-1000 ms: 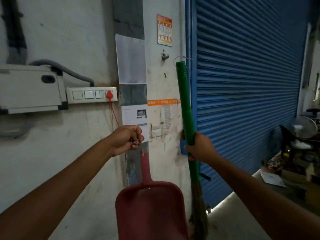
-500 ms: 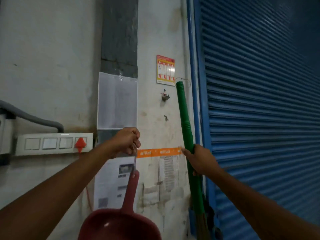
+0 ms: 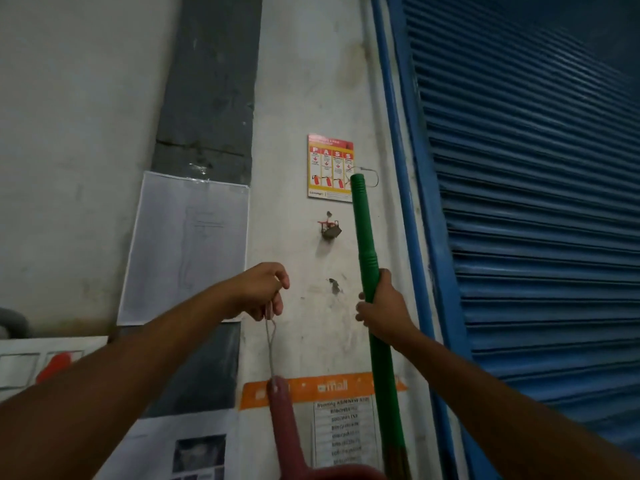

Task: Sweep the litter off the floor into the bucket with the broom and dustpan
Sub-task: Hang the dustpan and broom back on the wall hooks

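L hand (image 3: pixel 261 294) is pinching a thin wire loop (image 3: pixel 270 344) btwn thumb and curled fingertips; the red plastic dustpan (image 3: pixel 284 427) is hanging from that loop by the tip of its handle, pan part mostly cut off at frame bottom. R hand (image 3: pixel 382 311) is wrapping all fingers tight round the green plastic-handled broom (image 3: pixel 362 230), gripping approx mid-shaft and holding it near upright, just beside the blue roller shutter (image 3: pixel 536 254). The broom's brown bristles are barely showing at bottom edge. A second wire loop (image 3: pixel 369 173) is sticking out at the broom's top end, overlapping the red-yellow extinguisher poster (image 3: pixel 329 164). A small metal wall hook (image 3: pixel 330 229) is sitting on the wall btwn the two hands and above them, w/ nothing hanging on it. Both tools are up at wall height, apart from each other, neither touching the hook. Floor, litter and bucket are not in view, so progress can't be judged. Step, as a guess: tool handling at the storage spot, either just unhooked or about to be hung, can't tell which. If hanging, next move is needing the L hand to raise the loop over the hook tip, w/ loop held open. If fetching, both tools are needing to go down to floor level, broom head first.
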